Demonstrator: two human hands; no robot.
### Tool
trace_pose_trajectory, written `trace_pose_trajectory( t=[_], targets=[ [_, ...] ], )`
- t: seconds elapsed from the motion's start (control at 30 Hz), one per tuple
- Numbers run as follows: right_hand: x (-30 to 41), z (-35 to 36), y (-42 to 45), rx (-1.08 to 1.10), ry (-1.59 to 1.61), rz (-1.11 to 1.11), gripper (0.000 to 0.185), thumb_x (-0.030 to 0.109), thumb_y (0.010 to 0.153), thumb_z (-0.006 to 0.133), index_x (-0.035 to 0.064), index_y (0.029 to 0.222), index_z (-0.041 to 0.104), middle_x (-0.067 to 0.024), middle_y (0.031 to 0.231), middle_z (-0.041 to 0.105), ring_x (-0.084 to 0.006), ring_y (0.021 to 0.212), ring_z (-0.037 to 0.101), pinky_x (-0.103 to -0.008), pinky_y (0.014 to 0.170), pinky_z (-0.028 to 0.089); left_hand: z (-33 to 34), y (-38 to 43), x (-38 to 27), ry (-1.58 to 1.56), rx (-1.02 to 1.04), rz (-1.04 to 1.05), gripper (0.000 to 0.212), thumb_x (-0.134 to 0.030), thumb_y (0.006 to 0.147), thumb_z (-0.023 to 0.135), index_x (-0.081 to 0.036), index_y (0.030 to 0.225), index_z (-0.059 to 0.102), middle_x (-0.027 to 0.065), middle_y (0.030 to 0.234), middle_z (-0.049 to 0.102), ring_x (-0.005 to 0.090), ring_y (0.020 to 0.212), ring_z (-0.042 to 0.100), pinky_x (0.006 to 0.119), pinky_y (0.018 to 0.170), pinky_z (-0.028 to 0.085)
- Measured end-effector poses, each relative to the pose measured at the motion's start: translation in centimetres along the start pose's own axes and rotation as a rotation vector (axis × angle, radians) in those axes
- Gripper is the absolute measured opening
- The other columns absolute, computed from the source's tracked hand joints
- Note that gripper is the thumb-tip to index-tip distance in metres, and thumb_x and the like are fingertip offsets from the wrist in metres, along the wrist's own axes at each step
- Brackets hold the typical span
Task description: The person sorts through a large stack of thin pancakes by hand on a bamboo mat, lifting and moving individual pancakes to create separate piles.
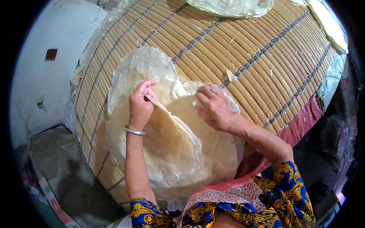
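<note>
My left hand point(142, 104), with a metal bangle at its wrist, pinches the edge of a thin pale sheet point(174, 142). The sheet looks like a dry, thin flatbread or wafer skin and rises folded from that grip. Beneath it several similar round, translucent sheets point(137, 65) lie overlapped on a slatted mat point(222, 51). My right hand point(212, 107) is blurred, its fingers curled over the right side of the pile. Whitish material shows by its fingertips, but whether they grip it is unclear. A crumpled white fold point(178, 88) stands between my hands.
Another round stack point(232, 7) rests at the mat's far edge, with more pale sheets point(328, 25) at the far right. Small flakes and a torn scrap point(231, 76) lie on the slats. Red cloth point(302, 116) shows below the right edge. A white wall point(54, 77) stands left.
</note>
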State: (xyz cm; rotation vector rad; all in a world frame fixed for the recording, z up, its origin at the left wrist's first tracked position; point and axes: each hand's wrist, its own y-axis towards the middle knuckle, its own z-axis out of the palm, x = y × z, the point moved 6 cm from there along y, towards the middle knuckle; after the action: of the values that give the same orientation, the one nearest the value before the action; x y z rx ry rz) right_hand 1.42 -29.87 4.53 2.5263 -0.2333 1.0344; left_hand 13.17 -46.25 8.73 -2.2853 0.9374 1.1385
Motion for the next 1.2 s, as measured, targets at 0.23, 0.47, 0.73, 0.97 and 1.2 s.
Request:
trace_pose_trajectory(
  t=[0.23, 0.47, 0.73, 0.97, 1.2],
  targets=[
    [0.2, 5.0, 4.1, 0.185, -0.144, 0.086, 0.03, 0.023, 0.068, 0.057, 0.0049, 0.091, 0.052, -0.0111, 0.097, 0.054, -0.029, 0.099, 0.046, -0.0428, 0.076, 0.041, 1.2, -0.5, 0.3, -0.064, -0.002, 0.054, 0.034, 0.013, 0.065, 0.045, -0.002, 0.094, 0.055, -0.0003, 0.058, 0.048, 0.0068, 0.055, 0.046, 0.02, 0.053, 0.038],
    [-1.1, 4.5, 4.3, 0.01, 0.041, 0.013, 0.015, 0.012, 0.071, 0.057, 0.0031, 0.081, 0.05, -0.0132, 0.075, 0.053, -0.0297, 0.072, 0.054, -0.038, 0.057, 0.043, 2.8, 0.3, 0.8, -0.044, 0.018, 0.097, 0.035, 0.013, 0.064, 0.044, -0.004, 0.092, 0.056, 0.0021, 0.057, 0.049, 0.0086, 0.054, 0.048, 0.023, 0.052, 0.041],
    [-1.5, 2.9, 1.1, -0.246, 0.476, 0.083, 0.006, 0.001, 0.075, 0.054, 0.0033, 0.08, 0.051, -0.0165, 0.072, 0.051, -0.0364, 0.069, 0.051, -0.0401, 0.059, 0.04, 6.4, 1.7, -2.9, 0.282, 0.088, 0.366, 0.038, 0.01, 0.062, 0.044, -0.005, 0.091, 0.062, 0.0108, 0.07, 0.056, 0.0219, 0.066, 0.056, 0.029, 0.063, 0.044],
    [-2.7, 1.2, 1.7, -0.184, 0.465, 0.12, 0.002, 0.004, 0.075, 0.051, 0.003, 0.075, 0.049, -0.0168, 0.07, 0.052, -0.036, 0.067, 0.051, -0.0431, 0.057, 0.04, 6.7, 1.0, -2.7, 0.566, 0.023, 0.416, 0.013, 0.005, 0.062, 0.05, -0.003, 0.068, 0.058, 0.0133, 0.083, 0.054, 0.0303, 0.077, 0.053, 0.035, 0.067, 0.043],
    [0.0, -2.6, -3.3, -0.024, 0.252, 0.089, 0.02, 0.016, 0.077, 0.056, 0.0018, 0.09, 0.05, -0.0185, 0.089, 0.054, -0.037, 0.083, 0.051, -0.0432, 0.072, 0.042, 1.3, -4.3, -7.4, 0.649, -0.199, 0.683, 0.01, 0.006, 0.059, 0.053, -0.001, 0.066, 0.055, 0.0128, 0.089, 0.059, 0.0289, 0.082, 0.056, 0.035, 0.073, 0.044]
  ],
)
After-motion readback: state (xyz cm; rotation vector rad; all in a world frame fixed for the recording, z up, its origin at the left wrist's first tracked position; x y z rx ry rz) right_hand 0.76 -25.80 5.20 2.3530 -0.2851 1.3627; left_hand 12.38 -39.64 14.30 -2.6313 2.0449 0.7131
